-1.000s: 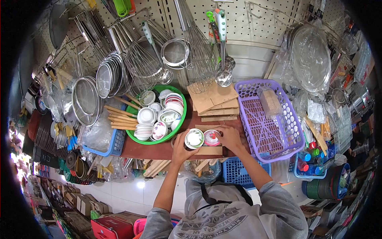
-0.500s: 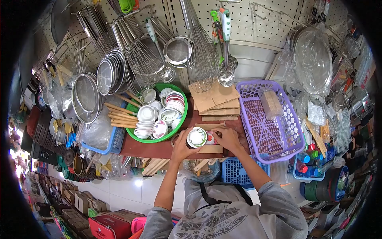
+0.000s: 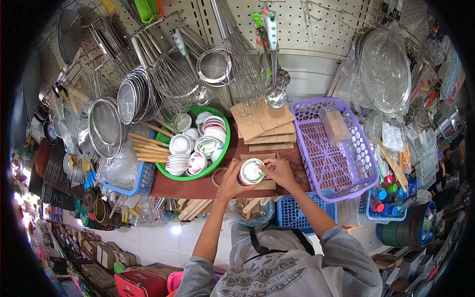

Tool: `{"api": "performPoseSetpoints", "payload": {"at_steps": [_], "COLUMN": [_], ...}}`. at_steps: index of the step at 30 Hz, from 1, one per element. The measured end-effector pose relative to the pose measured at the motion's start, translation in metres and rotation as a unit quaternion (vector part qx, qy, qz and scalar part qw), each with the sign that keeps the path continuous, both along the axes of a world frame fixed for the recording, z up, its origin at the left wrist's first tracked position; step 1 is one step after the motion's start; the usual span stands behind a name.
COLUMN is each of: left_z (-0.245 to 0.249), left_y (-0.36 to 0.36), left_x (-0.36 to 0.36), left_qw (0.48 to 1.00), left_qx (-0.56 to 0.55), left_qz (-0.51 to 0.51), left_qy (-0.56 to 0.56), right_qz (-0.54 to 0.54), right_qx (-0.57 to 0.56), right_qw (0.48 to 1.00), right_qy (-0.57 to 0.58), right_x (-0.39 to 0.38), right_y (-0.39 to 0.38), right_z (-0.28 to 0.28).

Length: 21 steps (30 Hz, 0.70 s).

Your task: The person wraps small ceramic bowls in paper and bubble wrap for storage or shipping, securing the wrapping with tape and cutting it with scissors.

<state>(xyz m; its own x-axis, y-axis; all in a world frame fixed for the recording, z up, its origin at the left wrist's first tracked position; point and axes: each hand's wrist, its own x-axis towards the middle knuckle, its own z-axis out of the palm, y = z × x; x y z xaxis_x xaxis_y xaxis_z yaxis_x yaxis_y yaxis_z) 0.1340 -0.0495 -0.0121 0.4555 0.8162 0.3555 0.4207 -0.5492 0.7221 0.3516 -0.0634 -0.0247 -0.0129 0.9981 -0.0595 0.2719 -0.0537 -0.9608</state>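
Note:
Over the brown table (image 3: pixel 173 187), my left hand (image 3: pixel 230 183) is wrapped around the side of small white bowls (image 3: pixel 252 171) with green leaf decoration, which look nested together. My right hand (image 3: pixel 279 173) pinches the right rim of these bowls with its fingertips. A piece of cardboard (image 3: pixel 267 185) lies beneath both hands. Left of them, a green basin (image 3: pixel 227 141) holds many more small bowls, some stacked, some loose. Beside my left hand rests a brownish ring (image 3: pixel 214 177), partly hidden by the fingers.
A stack of cut cardboard (image 3: pixel 262 121) lies behind my hands. To the right stands a purple basket (image 3: pixel 300 121) with a wrapped block (image 3: pixel 335 127) inside. Whisks (image 3: pixel 247 74), strainers (image 3: pixel 213 65) and ladles (image 3: pixel 275 95) hang low overhead. Wooden handles (image 3: pixel 151 148) stick out by the basin.
The red-patterned bowl in my right hand has come together with the bowl in my left hand. My right hand has moved slightly left to the rim. The view has shifted slightly.

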Motion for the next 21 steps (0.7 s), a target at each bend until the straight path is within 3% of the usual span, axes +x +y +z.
{"api": "performPoseSetpoints", "payload": {"at_steps": [6, 12, 15, 21], "left_z": [0.0, -0.001, -0.003, -0.014], "left_y": [0.001, -0.001, -0.002, -0.002], "left_x": [-0.002, -0.011, -0.02, -0.026], "left_qw": [1.0, 0.999, 0.999, 0.998], "left_qx": [0.009, 0.006, 0.018, 0.027], "left_qz": [0.005, 0.036, 0.047, 0.064], "left_qy": [-0.001, 0.015, 0.016, -0.013], "right_qz": [-0.032, -0.084, -0.113, -0.067], "right_qx": [-0.017, 0.059, 0.107, 0.109], "right_qw": [0.998, 0.995, 0.985, 0.964], "right_qy": [0.042, 0.015, -0.07, -0.231], "right_x": [-0.001, 0.016, 0.027, 0.026], "right_y": [-0.001, 0.006, 0.007, 0.001], "right_z": [-0.002, -0.014, -0.018, -0.01]}}
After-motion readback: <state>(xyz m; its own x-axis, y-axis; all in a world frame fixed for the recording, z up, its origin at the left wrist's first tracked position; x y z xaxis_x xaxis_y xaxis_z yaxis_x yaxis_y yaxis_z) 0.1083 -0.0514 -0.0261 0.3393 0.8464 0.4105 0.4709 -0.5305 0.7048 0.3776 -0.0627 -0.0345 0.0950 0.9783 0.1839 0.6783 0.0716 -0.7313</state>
